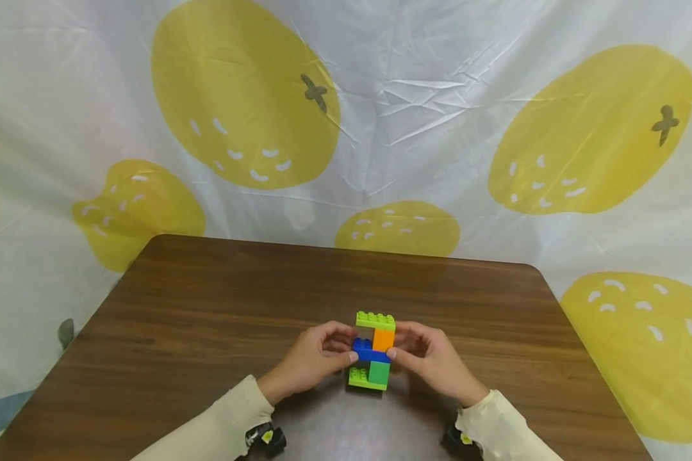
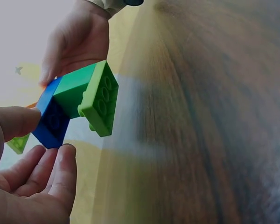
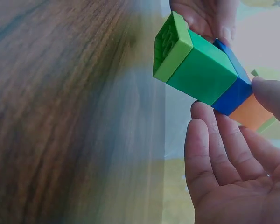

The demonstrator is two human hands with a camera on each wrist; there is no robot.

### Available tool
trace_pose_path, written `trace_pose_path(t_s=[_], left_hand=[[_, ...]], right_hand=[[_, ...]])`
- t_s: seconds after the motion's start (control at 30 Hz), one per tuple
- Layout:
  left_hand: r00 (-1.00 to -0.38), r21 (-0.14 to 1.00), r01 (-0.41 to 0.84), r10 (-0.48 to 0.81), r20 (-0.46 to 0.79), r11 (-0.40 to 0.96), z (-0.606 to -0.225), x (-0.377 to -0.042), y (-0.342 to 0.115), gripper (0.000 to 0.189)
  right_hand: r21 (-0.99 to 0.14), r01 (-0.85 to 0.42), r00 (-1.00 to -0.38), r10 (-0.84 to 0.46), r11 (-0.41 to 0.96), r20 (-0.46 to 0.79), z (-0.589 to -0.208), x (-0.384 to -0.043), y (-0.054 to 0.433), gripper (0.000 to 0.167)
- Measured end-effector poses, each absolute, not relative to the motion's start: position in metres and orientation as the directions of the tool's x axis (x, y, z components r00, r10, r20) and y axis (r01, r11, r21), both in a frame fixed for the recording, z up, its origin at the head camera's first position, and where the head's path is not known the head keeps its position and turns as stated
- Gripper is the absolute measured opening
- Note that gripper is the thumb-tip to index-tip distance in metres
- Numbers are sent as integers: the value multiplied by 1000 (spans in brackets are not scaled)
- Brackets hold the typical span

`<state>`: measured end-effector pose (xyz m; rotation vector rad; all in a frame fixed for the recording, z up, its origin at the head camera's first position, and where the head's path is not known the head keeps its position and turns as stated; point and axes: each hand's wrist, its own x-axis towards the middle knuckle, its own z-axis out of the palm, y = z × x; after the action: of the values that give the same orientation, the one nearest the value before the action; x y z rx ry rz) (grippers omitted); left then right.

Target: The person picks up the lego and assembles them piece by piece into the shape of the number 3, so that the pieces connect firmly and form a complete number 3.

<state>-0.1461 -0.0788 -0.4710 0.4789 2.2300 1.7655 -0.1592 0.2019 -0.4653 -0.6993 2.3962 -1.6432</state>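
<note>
A stack of toy building bricks is held up off the table between both hands. In the head view, a lime plate (image 1: 375,321) tops it, followed downward by an orange brick (image 1: 383,340), a blue brick (image 1: 380,356), a green brick (image 1: 379,372) and a second lime plate (image 1: 367,385). My left hand (image 1: 314,358) pinches the blue brick's left end between thumb and fingers. On the other side, my right hand (image 1: 432,362) grips the stack where blue meets orange, as the right wrist view shows with its thumb (image 3: 270,95) there. Hollow undersides of the lower lime plate (image 2: 105,95) face the left wrist camera.
Beneath the hands spreads a brown wood-grain table (image 1: 254,288) with rounded far corners. A white cloth (image 1: 369,147) printed with yellow fruit hangs behind and beside it. Dark devices (image 1: 267,439) are strapped at both wrists.
</note>
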Motion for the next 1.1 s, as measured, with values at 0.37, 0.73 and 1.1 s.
trace_pose_path(t_s=[0.37,0.73,1.1], left_hand=[[-924,986,60,382,-3,154,-471,-145,-78,60],[-916,992,48,400,-1,113,-469,-146,-80,67],[-921,978,94,390,14,187,-469,-152,-82,66]], right_hand=[[-957,-217,-901,-417,195,119,-466,-161,198,56],[-964,-174,-924,-371,200,90,-466,-162,194,53],[-965,-147,-923,-381,215,56,-464,-168,190,55]])
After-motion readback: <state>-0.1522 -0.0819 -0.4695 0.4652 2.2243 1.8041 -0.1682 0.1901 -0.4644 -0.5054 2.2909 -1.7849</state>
